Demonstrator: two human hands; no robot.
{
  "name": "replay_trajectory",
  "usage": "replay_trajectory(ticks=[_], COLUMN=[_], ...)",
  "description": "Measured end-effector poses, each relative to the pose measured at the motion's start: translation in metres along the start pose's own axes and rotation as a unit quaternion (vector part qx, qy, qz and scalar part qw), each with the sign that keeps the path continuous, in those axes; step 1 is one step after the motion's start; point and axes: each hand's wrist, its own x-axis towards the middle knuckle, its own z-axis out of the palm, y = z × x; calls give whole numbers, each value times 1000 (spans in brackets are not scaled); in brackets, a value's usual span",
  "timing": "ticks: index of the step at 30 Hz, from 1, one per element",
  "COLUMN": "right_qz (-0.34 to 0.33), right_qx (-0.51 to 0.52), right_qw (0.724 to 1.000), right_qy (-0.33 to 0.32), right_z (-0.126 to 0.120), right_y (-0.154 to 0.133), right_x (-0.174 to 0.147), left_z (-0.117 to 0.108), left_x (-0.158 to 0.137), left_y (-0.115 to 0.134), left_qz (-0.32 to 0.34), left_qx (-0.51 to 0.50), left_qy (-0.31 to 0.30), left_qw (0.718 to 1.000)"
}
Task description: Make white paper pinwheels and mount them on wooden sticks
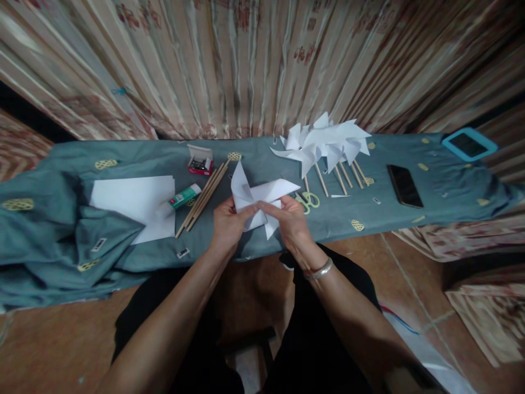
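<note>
A white paper pinwheel (266, 191) without a stick is held up over the front edge of the cloth-covered table. My left hand (229, 224) grips its left side, the thumb pressed near the centre. From the right, my right hand (291, 219) pinches it too, and both thumb tips meet at the middle where the folded points come together. The fingers beneath the paper are hidden. Green-handled scissors (308, 202) lie just beyond my right hand, their blades partly covered. Several wooden sticks (205, 197) rest in a bundle to the left of the pinwheel.
Finished white pinwheels on sticks (328, 145) lie in a heap at the back right. Leftward are a glue stick (184, 197), white paper sheets (131, 202) and a small open red box (200, 161). A phone (404, 186) and a blue-framed tablet (470, 144) lie rightward.
</note>
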Motion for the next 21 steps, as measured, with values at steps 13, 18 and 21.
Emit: replay_trajectory(ticks=[13,18,21], right_qz=[-4,4,7], right_qx=[-56,-42,-40], right_qw=[998,999,999], right_qy=[-20,-15,-15], right_z=[-5,-5,-4], right_y=[-6,-5,-5], right_x=[-1,0,0], left_z=[-5,-3,-2], left_x=[7,5,4], left_y=[2,0,0], left_qz=[19,28,20], left_qx=[22,24,23], left_qy=[14,3,7], left_qw=[999,999,1000])
